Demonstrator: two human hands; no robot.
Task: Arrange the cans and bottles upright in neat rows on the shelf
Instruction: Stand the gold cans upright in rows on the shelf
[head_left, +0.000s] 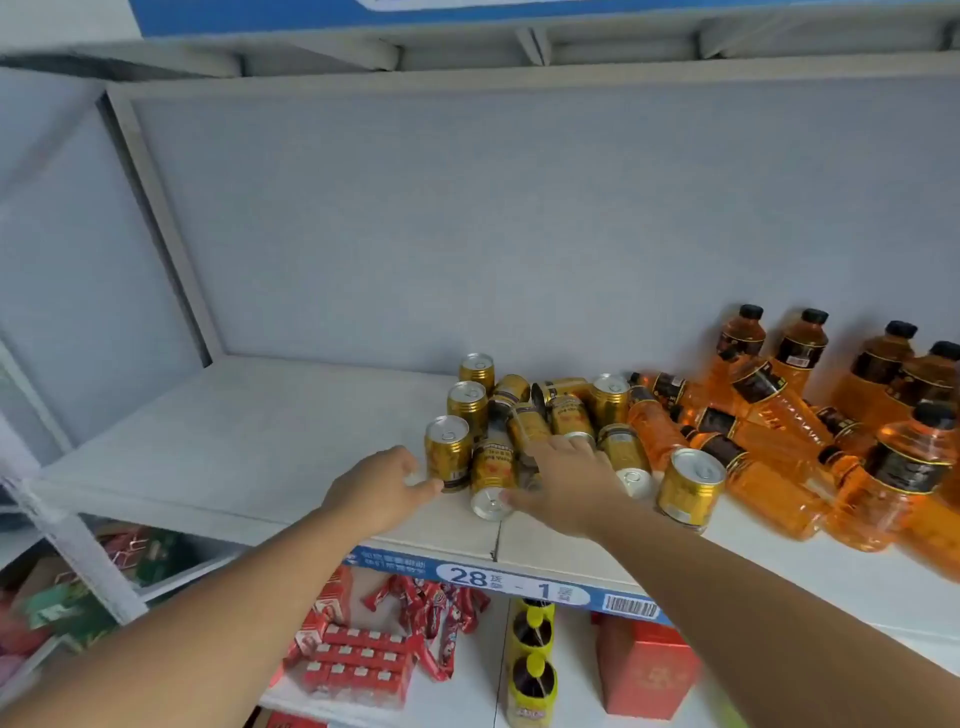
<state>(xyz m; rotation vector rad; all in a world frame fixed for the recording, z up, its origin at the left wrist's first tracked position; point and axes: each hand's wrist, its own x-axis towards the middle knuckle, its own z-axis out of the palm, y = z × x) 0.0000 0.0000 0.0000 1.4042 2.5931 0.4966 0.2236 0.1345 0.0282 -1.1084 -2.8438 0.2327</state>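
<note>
On the smooth white shelf (260, 441), ribbed gold cans (524, 431) lie jumbled left of amber plastic bottles (769, 447), the left hand (379, 488) released beside an upright can (448, 452), the right hand (566, 483) spread loosely over toppled ones.

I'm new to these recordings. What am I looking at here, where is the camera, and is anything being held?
There is no machine: a person works with bare hands, and the single picture comes from a wide-angle camera on their head, looking forward and down. Both arms reach to a pale shelf. On it is a cluster of gold cans, some upright, some lying down, and to the right orange bottles with black caps, several toppled. The left hand is open beside an upright can. The right hand rests over the fallen cans; neither hand clearly holds anything. The lower shelf holds red packages.
</note>
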